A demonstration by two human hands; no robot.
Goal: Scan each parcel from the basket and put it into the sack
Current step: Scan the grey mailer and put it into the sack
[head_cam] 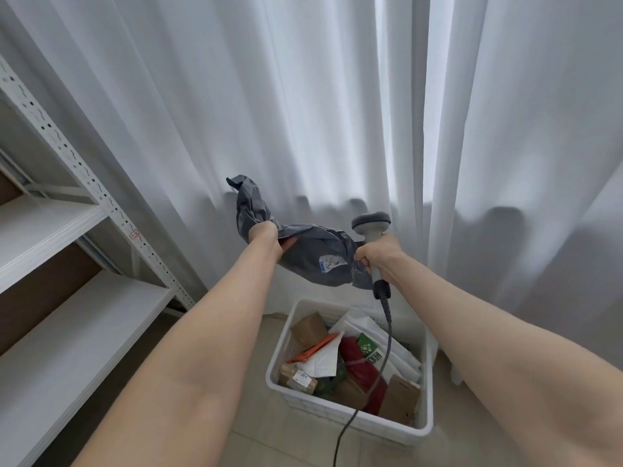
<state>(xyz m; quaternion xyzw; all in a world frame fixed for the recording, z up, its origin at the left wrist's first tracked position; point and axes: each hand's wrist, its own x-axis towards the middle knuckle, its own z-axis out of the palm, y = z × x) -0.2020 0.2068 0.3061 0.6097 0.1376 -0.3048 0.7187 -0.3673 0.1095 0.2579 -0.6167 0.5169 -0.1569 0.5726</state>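
Two hands (264,234) (379,253), one parcel (312,264), one scanner (371,221)

Crinkled grey plastic parcel (313,257), white plastic basket (350,414)

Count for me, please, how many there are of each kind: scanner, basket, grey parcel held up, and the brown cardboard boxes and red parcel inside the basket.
Scanner: 1
Basket: 1
Grey parcel: 1
Brown cardboard boxes: 4 showing
Red parcel: 1
Total: 8
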